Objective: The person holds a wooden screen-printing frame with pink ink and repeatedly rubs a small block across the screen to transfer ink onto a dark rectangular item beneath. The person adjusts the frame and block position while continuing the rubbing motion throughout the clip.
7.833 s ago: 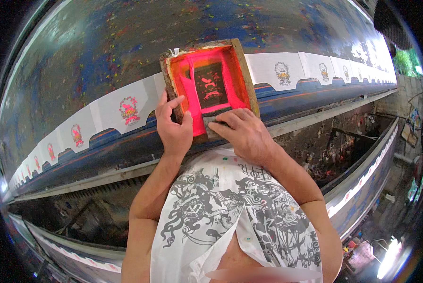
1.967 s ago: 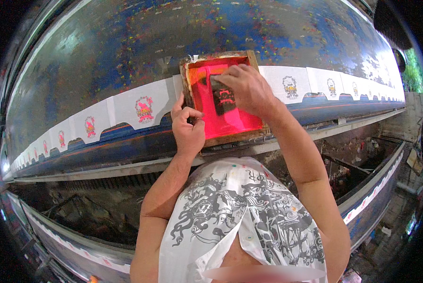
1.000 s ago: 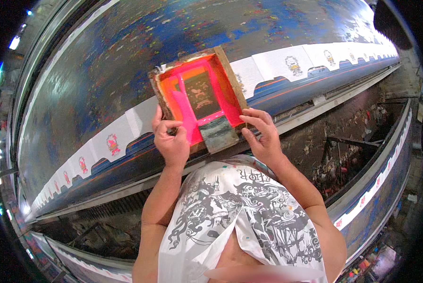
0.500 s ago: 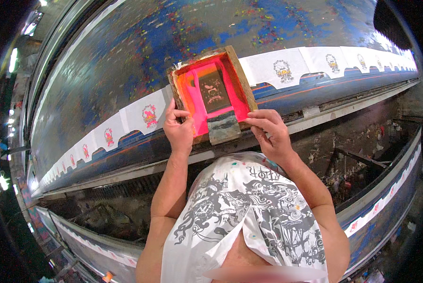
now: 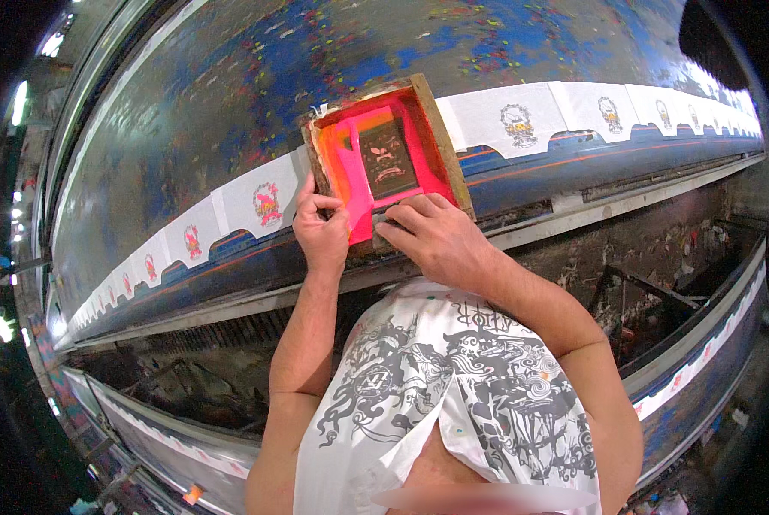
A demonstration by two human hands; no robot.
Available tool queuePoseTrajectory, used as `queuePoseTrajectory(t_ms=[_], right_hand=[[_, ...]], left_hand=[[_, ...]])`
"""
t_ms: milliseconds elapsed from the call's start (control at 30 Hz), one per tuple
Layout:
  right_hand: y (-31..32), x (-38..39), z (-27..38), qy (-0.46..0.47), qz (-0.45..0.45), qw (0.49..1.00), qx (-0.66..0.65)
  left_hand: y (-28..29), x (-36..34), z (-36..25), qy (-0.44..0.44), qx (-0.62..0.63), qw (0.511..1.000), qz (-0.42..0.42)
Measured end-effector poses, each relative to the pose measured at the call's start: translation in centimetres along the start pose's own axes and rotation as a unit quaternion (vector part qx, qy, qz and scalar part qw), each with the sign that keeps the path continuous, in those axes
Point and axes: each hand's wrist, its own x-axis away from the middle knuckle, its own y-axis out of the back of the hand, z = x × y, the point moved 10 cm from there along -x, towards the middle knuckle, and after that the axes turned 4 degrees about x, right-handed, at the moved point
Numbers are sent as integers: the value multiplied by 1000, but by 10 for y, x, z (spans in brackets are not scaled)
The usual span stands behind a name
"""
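Observation:
A wooden screen frame (image 5: pixel 446 150), coated inside with bright pink and orange ink, rests on white cut pieces along the long surface. Its dark middle panel (image 5: pixel 388 161) shows a small design. My left hand (image 5: pixel 320 225) grips the frame's left side, fingers curled. My right hand (image 5: pixel 427 236) is closed on a grey squeegee (image 5: pixel 382 243) at the frame's lower edge, which it largely covers. To the left, the white pieces (image 5: pixel 230 206) carry pink and yellow prints; those to the right (image 5: pixel 547 112) show grey and yellow prints.
The paint-flecked long work surface (image 5: pixel 573 43) curves away both ways. A metal rail (image 5: pixel 539 219) runs along its near edge. Behind my body are a dark, grimy trough (image 5: pixel 650 257) and a second long bench (image 5: pixel 161 429) with white pieces on it.
My right hand has left the frame's right side and moved left onto the squeegee. Two seconds ago it was higher inside the frame. My left hand stays on the frame.

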Motion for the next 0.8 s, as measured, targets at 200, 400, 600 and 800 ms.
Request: queuePoseTrajectory(t_ms=[200,400,600,800], right_hand=[[8,-10,-12,-19,45,999,-21],[9,0,-7,-45,56,997,-35],[2,-16,-22,-38,15,999,8],[-5,-76,-79,-51,0,998,25]], left_hand=[[-1,1,-2,-17,-39,999,5],[-2,3,-2,4,-69,998,-4],[-5,4,-6,5,-62,998,2],[-7,4,-12,-24,-95,995,5]])
